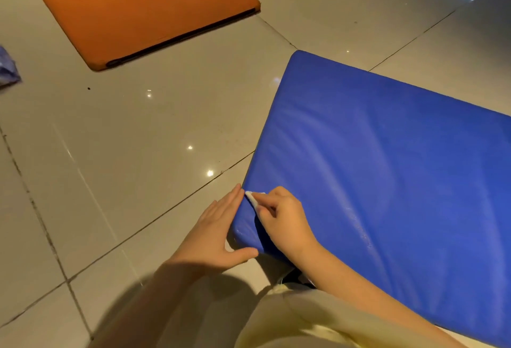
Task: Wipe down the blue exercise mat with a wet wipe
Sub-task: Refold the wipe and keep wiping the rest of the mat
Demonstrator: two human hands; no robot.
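With the flat, open left hand (218,233) bracing the padded blue vinyl exercise mat (387,181), the right hand (282,217) pinching the small white wet wipe (253,198) could lose it at the edge.

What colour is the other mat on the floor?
Orange, with a dark edge, seen in the head view.

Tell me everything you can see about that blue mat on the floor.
The blue mat is a thick padded slab with a smooth, slightly shiny cover that looks like vinyl, creased in soft folds. Its corners are rounded. It lies flat on the pale tiled floor, running out of view to the right and below. At its near corner the left hand is pressed flat against the side, thumb under the edge, while the right hand pinches a small white wipe against the top edge.
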